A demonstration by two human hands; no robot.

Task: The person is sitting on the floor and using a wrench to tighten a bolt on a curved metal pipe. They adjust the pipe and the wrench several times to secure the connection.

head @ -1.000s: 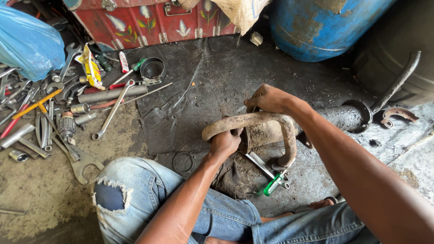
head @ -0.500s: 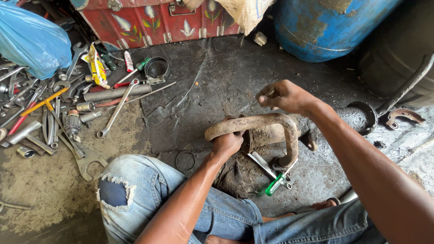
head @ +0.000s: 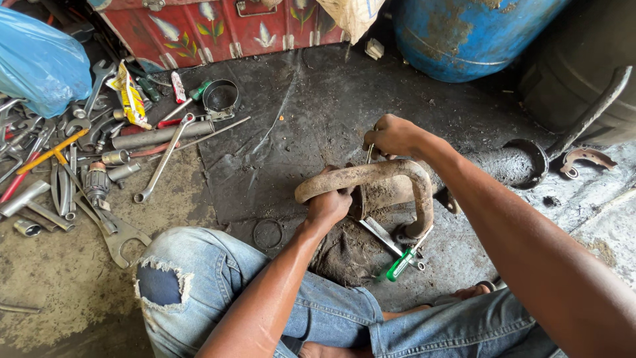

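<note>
Pipe (head: 371,178), bent and rust-brown, lies across the middle of the floor (head: 291,113) in front of the person's knees; the left hand (head: 329,202) is wrapped around its near end, fingers closed tight on it; the right hand (head: 392,136) sits just behind the bend, fingers pinched shut around a thin metal rod (head: 370,154) that points down at the pipe.

Progress, as a judgement: the work looks mid-way; the pipe is held steady and the rod is set against it, yet nothing has visibly come off or apart (the far leg of the pipe curves down to the floor intact); what the rod does at its tip I cannot tell, since the pipe hides it. A green-handled screwdriver (head: 402,264) and a flat steel tool (head: 384,237) lie just under the pipe, untouched.

Room: the dark patch of floor ahead of the hands is open up to the red box (head: 218,30); to the left a heap of spanners (head: 73,166) and a grey tube (head: 159,136) lie well apart from the hands; to the right a curved metal shoe (head: 586,159) and a long bar (head: 589,113) sit near the right forearm, which is the tighter side; a blue drum (head: 470,33) stands behind; the jeans-clad knees (head: 199,278) close off the near edge.
</note>
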